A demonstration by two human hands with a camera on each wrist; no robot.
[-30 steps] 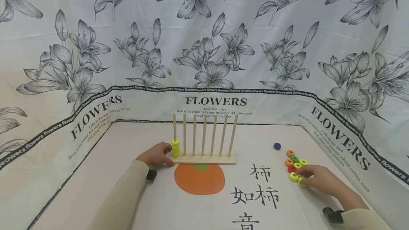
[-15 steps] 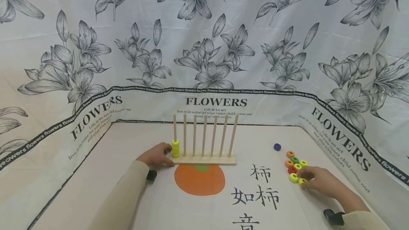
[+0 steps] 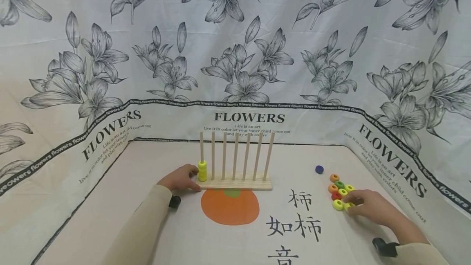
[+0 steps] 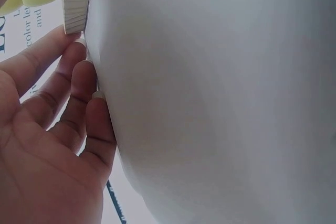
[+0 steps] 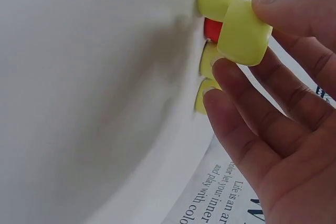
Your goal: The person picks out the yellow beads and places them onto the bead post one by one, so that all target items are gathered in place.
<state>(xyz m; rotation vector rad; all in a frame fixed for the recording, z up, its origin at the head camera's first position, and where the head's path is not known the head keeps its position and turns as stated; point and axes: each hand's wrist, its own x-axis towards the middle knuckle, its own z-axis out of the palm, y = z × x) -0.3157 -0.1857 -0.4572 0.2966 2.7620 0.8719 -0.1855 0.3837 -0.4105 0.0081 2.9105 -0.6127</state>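
Note:
My left hand (image 3: 179, 178) holds the left end of a wooden peg stand (image 3: 235, 184), thumb at the front corner. Its fingertips touch the base's end in the left wrist view. Stacked yellow beads (image 3: 202, 171) fill the lower part of the stand's leftmost peg; the other pegs are bare. Over on the right, my right hand (image 3: 369, 207) pinches a yellow bead (image 5: 244, 32) between thumb and fingers. That bead is tilted, beside a red bead (image 3: 336, 195) and other yellow beads (image 3: 338, 204). Part of it is hidden by the hand in the head view.
Orange beads (image 3: 334, 178) and a green bead (image 3: 339, 184) lie in the same cluster. A dark blue bead (image 3: 319, 169) sits apart, farther back. The tablecloth (image 3: 176, 232) carries a printed orange fruit and black characters. A flowered curtain (image 3: 243, 68) encloses the back and sides.
The yellow bead at my right fingertips has shifted slightly away from me and tipped, with the thumb now covering more of it. My left hand and the stand stay put.

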